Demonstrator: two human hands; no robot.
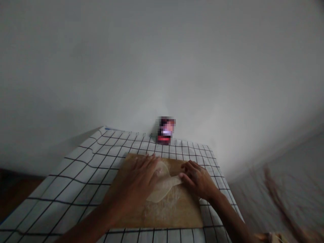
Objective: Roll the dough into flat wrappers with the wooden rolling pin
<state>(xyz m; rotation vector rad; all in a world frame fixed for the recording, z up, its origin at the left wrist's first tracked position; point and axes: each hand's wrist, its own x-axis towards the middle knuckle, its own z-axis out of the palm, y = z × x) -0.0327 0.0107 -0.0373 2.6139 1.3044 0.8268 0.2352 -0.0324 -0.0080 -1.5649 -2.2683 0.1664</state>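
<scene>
A thin, pale sheet of dough lies on a floured wooden board. My left hand is stretched out flat over the left side of the dough, its fingers pointing away from me and slightly blurred. It hides that part of the sheet. On the right, my right hand has its fingers curled, with the thumb against a narrow pale strip that runs from the dough; it looks like a drawn-out edge of the sheet. White flour is scattered over the near part of the board.
The board rests on a table with a white, black-checked cloth. Against the wall at the back stands a small pixelated object, dark and pink. Blurred brown twig-like shapes are at the lower right.
</scene>
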